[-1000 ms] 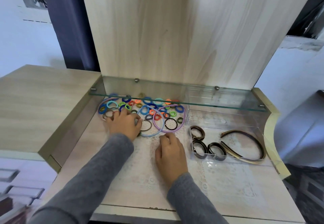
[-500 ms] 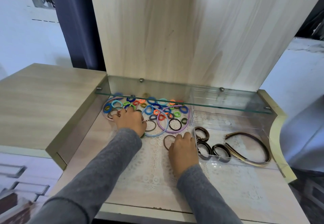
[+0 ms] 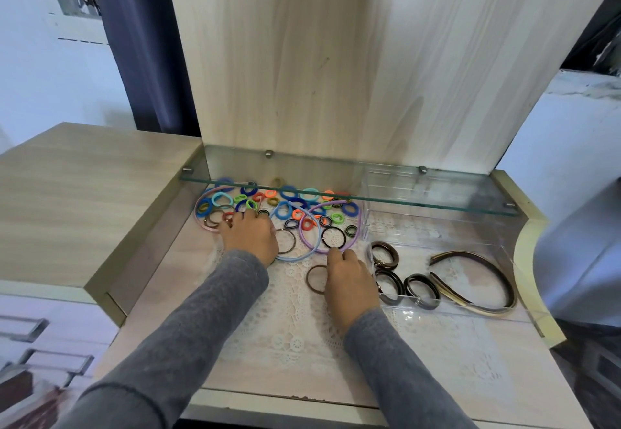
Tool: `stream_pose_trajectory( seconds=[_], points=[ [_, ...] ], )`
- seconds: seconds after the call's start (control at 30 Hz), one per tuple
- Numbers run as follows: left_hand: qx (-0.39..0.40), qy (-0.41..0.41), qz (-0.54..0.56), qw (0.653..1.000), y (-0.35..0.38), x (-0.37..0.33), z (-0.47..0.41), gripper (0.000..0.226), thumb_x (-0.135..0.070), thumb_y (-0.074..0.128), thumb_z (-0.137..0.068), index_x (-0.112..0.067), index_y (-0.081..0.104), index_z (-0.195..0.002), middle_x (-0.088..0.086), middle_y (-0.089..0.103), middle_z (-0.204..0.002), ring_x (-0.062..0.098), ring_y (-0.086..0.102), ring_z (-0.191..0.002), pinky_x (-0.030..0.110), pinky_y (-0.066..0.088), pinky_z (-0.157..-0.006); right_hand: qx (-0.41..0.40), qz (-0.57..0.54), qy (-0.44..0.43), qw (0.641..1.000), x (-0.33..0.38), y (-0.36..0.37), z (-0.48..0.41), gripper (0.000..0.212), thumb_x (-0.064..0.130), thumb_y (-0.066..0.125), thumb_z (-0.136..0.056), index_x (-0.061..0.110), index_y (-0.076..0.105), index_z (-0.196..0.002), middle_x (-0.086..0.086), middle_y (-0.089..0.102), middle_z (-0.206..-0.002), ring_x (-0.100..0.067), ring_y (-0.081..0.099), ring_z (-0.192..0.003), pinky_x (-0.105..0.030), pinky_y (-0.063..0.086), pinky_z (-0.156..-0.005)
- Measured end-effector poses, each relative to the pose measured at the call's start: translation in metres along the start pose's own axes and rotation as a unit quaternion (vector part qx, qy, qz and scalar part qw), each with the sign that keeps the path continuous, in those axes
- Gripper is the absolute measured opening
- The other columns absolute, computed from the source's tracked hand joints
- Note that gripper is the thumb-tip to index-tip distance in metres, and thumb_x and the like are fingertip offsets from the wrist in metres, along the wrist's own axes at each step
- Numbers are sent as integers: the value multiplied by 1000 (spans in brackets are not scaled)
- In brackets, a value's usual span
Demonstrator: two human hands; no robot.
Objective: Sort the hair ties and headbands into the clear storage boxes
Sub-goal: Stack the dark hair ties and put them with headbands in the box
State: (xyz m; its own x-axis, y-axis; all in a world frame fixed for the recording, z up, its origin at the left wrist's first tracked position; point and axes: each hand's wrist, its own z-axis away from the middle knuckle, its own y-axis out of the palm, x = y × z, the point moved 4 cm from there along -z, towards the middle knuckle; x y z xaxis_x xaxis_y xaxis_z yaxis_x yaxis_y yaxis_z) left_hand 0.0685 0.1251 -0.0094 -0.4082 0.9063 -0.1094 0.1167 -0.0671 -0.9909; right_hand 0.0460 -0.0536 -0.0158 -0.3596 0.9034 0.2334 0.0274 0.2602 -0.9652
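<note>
— Where does the brown hair tie (image 3: 314,279) lie?
— Flat on the counter (image 3: 437,378), its right edge hidden under the right hand (image 3: 351,277), whose fingers are bent; whether they grip it cannot be told.
— And the left hand (image 3: 250,237)?
— Its fingers curl down into the coloured hair ties (image 3: 289,208); grip unclear.

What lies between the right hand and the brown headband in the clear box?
In the head view, the left wall of the clear box, then three dark hair ties inside it, separate the right hand from the brown headband.
</note>
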Motion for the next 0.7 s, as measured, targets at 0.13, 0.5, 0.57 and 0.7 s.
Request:
stream_pose_trajectory(
  seconds=[0.13,0.5,0.57,0.7],
  points=[
    [-66,27,88,994,-7,0,5,20,-29,43,-98,-23,52,-115,0,60,-113,21,53,-105,41,41,-95,2,-91,11,996,-2,1,-2,19,6,43,-91,13,50,-107,-7,56,-102,-25,55,-87,-34,47,-70],
    [-198,241,303,901,-6,27,57,12,-10,59,-93,-12,68,-101,-2,65,-95,13,59,-85,17,45,-78,21,-417,60,907,-16,-13,-7,11,3,64,-84,14,64,-86,2,63,-79,-8,56,-68,-14,47,-61],
    [-209,275,306,887,-2,34,68,14,-17,56,-93,-11,68,-97,-3,64,-93,10,59,-83,22,49,-79,-1,-451,40,892,-19,-20,-6,14,1,67,-82,14,62,-85,-1,66,-80,-10,58,-71,-16,48,-64],
    [-183,321,284,885,3,42,87,23,-27,49,-94,-12,67,-93,-4,62,-92,12,59,-82,23,48,-75,-43,-440,-20,897,-17,-29,-3,22,7,71,-81,22,57,-89,7,69,-77,-4,56,-68,-12,43,-62]
  ],
)
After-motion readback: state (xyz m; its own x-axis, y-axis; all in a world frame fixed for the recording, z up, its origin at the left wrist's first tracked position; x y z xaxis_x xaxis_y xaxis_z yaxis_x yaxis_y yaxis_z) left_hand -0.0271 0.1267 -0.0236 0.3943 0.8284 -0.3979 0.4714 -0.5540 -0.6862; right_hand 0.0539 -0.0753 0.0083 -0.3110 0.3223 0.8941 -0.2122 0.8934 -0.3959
